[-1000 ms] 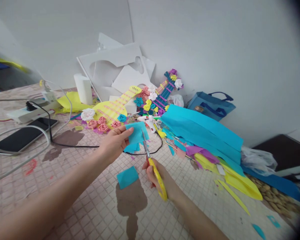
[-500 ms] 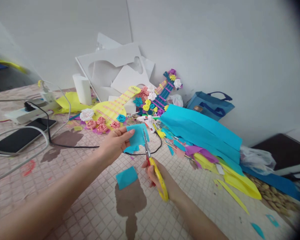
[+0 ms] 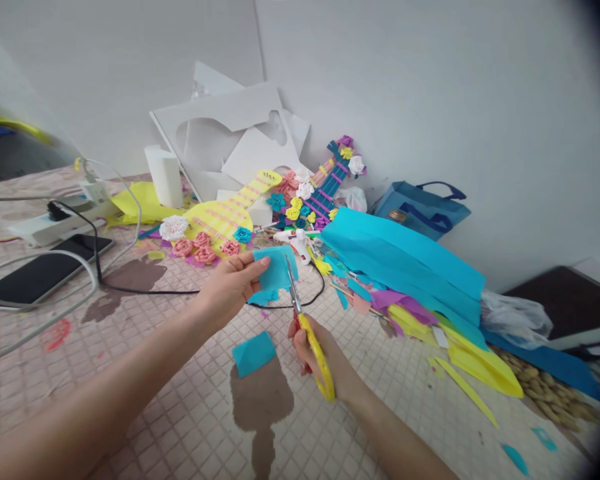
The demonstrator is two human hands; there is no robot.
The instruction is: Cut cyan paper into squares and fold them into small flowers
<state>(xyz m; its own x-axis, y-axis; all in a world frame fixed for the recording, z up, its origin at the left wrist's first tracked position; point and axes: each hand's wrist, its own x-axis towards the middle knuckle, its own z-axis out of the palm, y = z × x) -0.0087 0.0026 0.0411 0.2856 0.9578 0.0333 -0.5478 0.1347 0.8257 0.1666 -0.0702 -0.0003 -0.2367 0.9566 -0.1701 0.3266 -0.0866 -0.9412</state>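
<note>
My left hand [image 3: 233, 279] pinches a blue square of crepe paper [image 3: 274, 268] between thumb and fingers, a little above the table. In my right hand [image 3: 314, 347] is a pair of scissors [image 3: 321, 365] with yellow and red handles. The scissors point up and away, their blades at the right part of the paper square. Below, another blue paper piece [image 3: 254, 353] lies flat on the table. Small blue scraps [image 3: 267, 297] show just under the held square. A white glue gun [image 3: 300, 244] rests beyond the blades.
A yellow paper guitar [image 3: 225, 217] with paper flowers and a blue one [image 3: 325, 190] stand behind. Blue crepe paper [image 3: 405, 267] and yellow strips [image 3: 467, 390] lie right. A phone [image 3: 50, 270], power strip [image 3: 55, 223] and cables occupy the left; white board offcuts [image 3: 230, 107] lean on the wall.
Very little differs. The scissor handles have shifted slightly and look drawn a bit closer together; the left hand and the paper square stay in place.
</note>
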